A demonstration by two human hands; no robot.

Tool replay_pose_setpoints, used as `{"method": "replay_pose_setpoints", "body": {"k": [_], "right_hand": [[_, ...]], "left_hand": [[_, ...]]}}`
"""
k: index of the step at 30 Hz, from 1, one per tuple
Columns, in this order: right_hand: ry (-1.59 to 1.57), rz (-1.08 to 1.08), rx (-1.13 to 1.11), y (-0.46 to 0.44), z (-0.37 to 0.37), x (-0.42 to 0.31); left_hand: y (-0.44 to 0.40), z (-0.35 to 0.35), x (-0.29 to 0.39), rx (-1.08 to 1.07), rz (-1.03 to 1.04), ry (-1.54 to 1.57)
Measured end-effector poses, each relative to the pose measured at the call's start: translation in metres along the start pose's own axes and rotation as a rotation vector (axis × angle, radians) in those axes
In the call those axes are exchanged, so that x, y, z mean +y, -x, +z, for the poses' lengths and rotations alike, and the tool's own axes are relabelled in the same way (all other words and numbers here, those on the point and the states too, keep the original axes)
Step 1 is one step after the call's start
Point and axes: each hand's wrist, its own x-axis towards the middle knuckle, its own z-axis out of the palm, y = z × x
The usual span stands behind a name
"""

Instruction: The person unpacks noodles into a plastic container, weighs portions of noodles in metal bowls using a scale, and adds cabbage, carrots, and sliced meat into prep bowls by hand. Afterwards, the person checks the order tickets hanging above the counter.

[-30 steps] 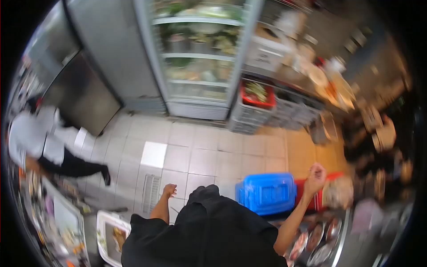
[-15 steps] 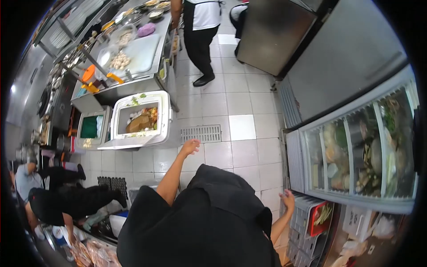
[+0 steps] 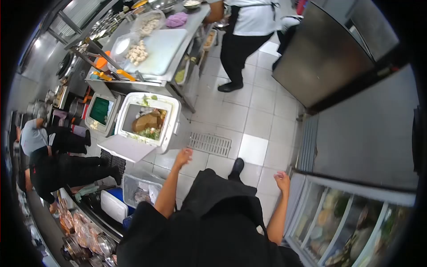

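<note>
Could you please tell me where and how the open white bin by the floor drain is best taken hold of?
Probably by the thick rim of the bin, fingers hooked over it from the side facing the floor drain: it stands upright, that side is near the left hand, and the lid hangs off another.

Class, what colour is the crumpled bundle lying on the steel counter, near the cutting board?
The crumpled bundle is light purple, seen best in the head view.

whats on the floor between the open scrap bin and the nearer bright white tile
A slotted drain cover lies between bin and tile, in the head view.
</note>
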Motion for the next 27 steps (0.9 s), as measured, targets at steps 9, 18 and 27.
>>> {"method": "replay_pose_setpoints", "body": {"k": [9,18,27], "right_hand": [[-0.087,0.048,-0.835,-0.264,0.132,-0.224],[-0.328,0.389,-1.063,-0.452,0.359,-0.323],[-0.689,0.541,-0.999,-0.561,0.558,-0.389]], "left_hand": [[-0.065,0.019,0.045,0.392,0.124,-0.134],[-0.277,0.003,0.145,0.460,0.362,-0.397],[-0.477,-0.005,0.139,0.506,0.012,-0.777]]}}
